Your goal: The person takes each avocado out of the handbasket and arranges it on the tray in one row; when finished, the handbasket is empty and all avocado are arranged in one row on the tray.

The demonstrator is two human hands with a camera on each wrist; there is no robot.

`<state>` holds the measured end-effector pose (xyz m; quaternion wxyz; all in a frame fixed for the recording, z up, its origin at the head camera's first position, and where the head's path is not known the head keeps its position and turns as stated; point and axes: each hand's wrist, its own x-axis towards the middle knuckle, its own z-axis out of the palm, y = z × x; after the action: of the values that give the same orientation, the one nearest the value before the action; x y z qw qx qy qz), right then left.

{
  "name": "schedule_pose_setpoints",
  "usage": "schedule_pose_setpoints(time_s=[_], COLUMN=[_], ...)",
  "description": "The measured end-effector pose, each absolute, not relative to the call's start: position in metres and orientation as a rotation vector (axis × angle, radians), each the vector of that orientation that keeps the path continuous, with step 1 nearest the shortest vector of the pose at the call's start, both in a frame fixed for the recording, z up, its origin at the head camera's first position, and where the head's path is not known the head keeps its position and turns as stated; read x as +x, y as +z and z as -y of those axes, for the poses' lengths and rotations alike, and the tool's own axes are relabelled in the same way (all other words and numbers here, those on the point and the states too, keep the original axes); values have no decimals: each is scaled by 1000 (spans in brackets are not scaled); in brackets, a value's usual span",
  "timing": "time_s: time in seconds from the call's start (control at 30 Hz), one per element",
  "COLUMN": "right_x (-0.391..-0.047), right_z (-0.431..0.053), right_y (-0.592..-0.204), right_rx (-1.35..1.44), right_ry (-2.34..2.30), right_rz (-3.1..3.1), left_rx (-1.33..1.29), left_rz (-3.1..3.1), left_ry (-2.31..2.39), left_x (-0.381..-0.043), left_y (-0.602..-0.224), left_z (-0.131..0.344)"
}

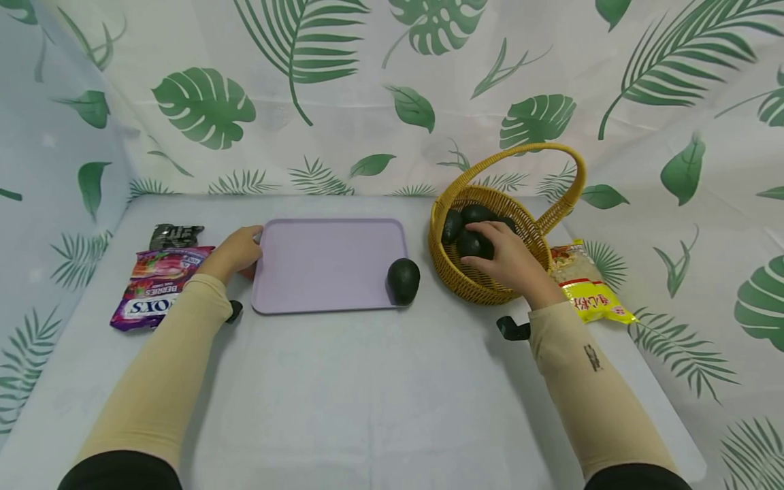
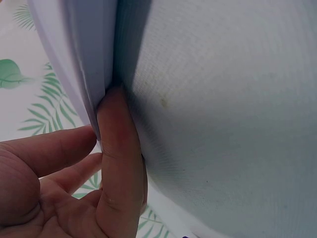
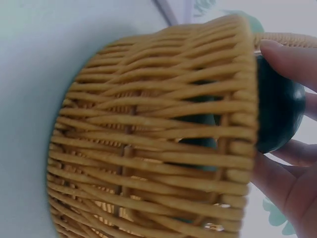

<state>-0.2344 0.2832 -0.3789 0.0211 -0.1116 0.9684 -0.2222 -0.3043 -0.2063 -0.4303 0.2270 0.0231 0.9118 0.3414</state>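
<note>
At the left end of a lilac tray (image 1: 324, 265), my left hand (image 1: 240, 250) pinches its rim. The left wrist view has the tray edge (image 2: 79, 44) between thumb and fingers. Over the wicker basket (image 1: 442, 269), my right hand (image 1: 513, 255) grips a dark green avocado (image 1: 471, 245), fingers on its far side. In the right wrist view that avocado (image 3: 280, 106) stands partly above the basket rim, the thumb and fingers around it. Several other avocados (image 1: 452, 226) lie inside the basket. Another avocado (image 1: 403, 281) is at the tray's right front corner.
A purple berries bag (image 1: 150, 289) and a small black packet (image 1: 176, 236) lie left of the tray, beside the left forearm. A yellow packet (image 1: 591, 289) lies right of the basket. The basket's tall handle (image 1: 520, 148) arches over its back. A leaf-print cloth (image 1: 343, 102) hangs behind.
</note>
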Motion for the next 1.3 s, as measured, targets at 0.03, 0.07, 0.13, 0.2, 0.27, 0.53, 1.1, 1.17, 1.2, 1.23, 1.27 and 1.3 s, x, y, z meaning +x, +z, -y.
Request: schedule_pose_setpoints(time_s=[0.03,0.07,0.13,0.2,0.27,0.53,1.1,1.17,1.2,1.23,1.27,1.3], right_x=[-233,-232,-229,-226,-223,-209,-184,-184,-183,-183,-183,-184], right_z=[-283,-282,-280,-278,-275,-266,-245,-242,-241,-240,-239,-238], right_y=[-378,-377,-375,-373,-370,-363,-359,-359,-360,-360,-361,-362], right_rx=[-349,-353,-364,-383,-401,-458,-689,-726,-740,-754,-763,-772], right_ry=[-693,-694,-705,-713,-723,-776,-863,-871,-870,-869,-871,-869], right_rz=[-3006,-3011,-3016,-3024,-3030,-3051,-3071,-3068,-3068,-3066,-3062,-3060], left_rx=[65,65,69,80,84,100,95,87,83,81,80,79], left_rz=[-2513,-2512,-2515,-2526,-2530,-2529,-2527,-2530,-2530,-2529,-2529,-2529], left_ry=[942,945,941,926,919,922,916,917,920,922,922,923], left_x=[-304,-304,-304,-304,-305,-306,-306,-306,-306,-306,-306,-306], left_y=[-430,-430,-429,-429,-429,-431,-431,-431,-430,-430,-430,-430], left_z=[206,206,206,206,206,208,208,208,208,208,208,207])
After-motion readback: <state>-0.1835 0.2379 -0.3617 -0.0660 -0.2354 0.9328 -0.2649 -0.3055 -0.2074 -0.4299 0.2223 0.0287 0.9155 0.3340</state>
